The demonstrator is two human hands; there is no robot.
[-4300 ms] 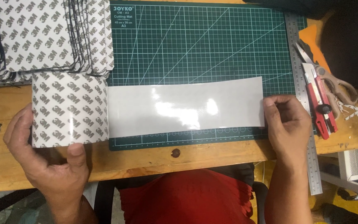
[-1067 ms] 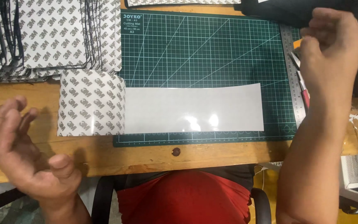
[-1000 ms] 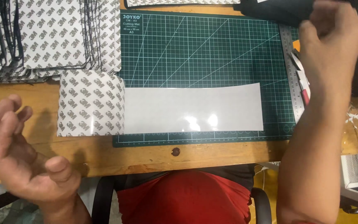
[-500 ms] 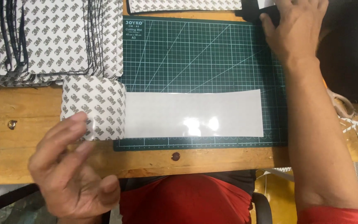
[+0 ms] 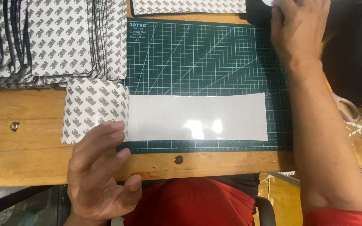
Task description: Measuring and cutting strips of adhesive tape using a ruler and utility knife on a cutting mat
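**A small craft workbench**

The scene reads as a workshop. A green gridded cutting mat [image 5: 206, 62] covers a bare wooden bench [image 5: 30, 138] between the hands, and stacks of cut adhesive-backed sheets [image 5: 51, 37] are piled beyond the left hand [image 5: 99, 175]. Paper offcuts [image 5: 359, 127] litter the bench just right of the right forearm.
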